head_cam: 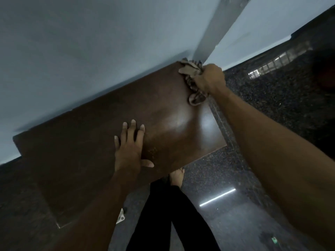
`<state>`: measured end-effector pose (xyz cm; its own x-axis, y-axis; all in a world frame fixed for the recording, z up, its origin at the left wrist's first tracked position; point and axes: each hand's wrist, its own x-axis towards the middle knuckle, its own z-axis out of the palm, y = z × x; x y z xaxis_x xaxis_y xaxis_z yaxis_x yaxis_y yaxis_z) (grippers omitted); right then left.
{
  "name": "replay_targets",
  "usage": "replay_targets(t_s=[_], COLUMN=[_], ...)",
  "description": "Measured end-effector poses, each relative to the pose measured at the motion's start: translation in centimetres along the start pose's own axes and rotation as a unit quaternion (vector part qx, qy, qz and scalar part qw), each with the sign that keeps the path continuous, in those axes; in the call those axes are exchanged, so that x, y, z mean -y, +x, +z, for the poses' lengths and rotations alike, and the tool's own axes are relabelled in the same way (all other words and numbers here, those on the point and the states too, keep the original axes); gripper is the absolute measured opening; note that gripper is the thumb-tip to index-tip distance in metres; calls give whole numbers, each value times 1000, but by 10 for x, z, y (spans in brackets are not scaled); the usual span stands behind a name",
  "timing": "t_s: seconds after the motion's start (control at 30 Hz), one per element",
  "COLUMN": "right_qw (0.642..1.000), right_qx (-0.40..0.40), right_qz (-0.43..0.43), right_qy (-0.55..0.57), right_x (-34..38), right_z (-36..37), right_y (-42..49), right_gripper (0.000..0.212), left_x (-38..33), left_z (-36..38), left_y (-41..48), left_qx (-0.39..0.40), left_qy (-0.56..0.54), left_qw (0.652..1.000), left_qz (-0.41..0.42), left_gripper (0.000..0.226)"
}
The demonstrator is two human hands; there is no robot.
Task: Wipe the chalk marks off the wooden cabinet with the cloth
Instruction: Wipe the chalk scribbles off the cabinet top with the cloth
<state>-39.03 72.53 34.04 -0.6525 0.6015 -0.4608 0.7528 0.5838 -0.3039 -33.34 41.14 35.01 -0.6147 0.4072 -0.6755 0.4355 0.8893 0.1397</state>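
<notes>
The dark brown wooden cabinet top (94, 134) runs along a pale blue wall. My right hand (208, 78) grips a bunched beige patterned cloth (192, 71) and presses it on the cabinet's far right corner, next to the wall. My left hand (130, 145) lies flat on the top near its front edge, fingers straight and spread. Faint pale specks (152, 151) show on the wood just right of the left hand. A glossy highlight sits on the wood between the two hands.
The pale blue wall (90, 51) stands behind the cabinet, with a grey strip (215, 28) above the corner. Dark speckled stone floor (272, 98) lies to the right and below. My black-trousered legs and bare foot (176, 176) are below the cabinet edge.
</notes>
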Motion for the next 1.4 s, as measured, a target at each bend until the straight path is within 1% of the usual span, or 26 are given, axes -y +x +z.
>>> replay_targets(t_s=[0.1,0.23,0.3,0.37,0.43,0.47,0.6,0.7,0.73,0.8,0.93,1.1,1.17,1.27,1.4], right_qw=[1000,996,993,989,990,992,999,999,999,1000,999,999,999,996,997], right_qx=[26,63,80,86,73,63,22,5,-1,-14,-32,5,20,62,81], right_qz=[12,63,81,103,111,102,27,-10,-13,-8,-27,-41,-46,-51,-10], right_qy=[0,-5,-31,-55,-52,-44,-22,-32,-33,-26,-32,-15,-10,-36,-15], right_x=[-25,-88,-117,-130,-121,-110,-39,17,31,42,38,7,-24,-81,-144], right_z=[-4,5,9,13,12,12,4,-3,-5,-3,1,-3,-3,2,16], right_y=[-35,-117,-148,-161,-152,-141,-66,0,14,31,27,8,-20,-77,-139], right_gripper=[35,12,9,15,22,24,26,47,48,41,36,36,35,29,26], left_x=[-1,-10,-14,-16,-16,-16,-15,-15,-14,-14,-14,-15,-13,-12,-15], left_z=[-1,-5,-6,-7,-7,-7,-5,-5,-5,-6,-7,-10,-9,-7,-10], left_y=[0,-2,-1,-1,1,1,3,4,4,5,4,5,4,2,2], left_qx=[1,2,13,28,30,29,35,48,52,53,48,48,42,32,31], left_qy=[16,20,14,6,0,-2,-18,-26,-26,-24,-28,-28,-36,-42,-28], left_qw=[1000,1000,999,999,999,999,998,998,997,997,997,997,997,997,997], left_qz=[-8,-22,-28,-31,-34,-35,-44,-44,-42,-45,-48,-52,-46,-50,-58], left_gripper=[141,140,139,138,137,137,136,136,136,137,138,140,141,144,145])
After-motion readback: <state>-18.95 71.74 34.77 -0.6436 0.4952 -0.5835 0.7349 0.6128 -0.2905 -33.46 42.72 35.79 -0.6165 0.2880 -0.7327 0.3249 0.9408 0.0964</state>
